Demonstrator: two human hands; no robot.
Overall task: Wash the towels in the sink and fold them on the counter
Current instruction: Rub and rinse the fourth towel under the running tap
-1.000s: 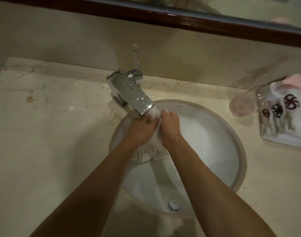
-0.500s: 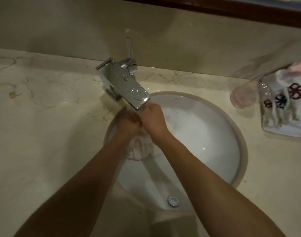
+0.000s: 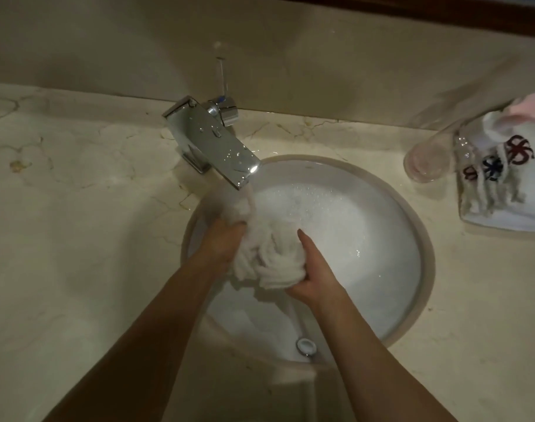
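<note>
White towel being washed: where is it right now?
Head view, centre: the white towel is bunched between the left hand and right hand, over the sink, below the faucet.

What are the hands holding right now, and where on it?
Both hold the bunched white towel over the sink: left hand grips its left side, right hand its lower right.

Dim, warm-toned, evenly murky. Small glints on the chrome faucet [image 3: 211, 141] and on the wet basin of the sink [image 3: 382, 239]. Soft shadows across the counter [image 3: 77, 239], darkest bottom left. Slightly soft overall; wide-angle bending toward the edges.
</note>
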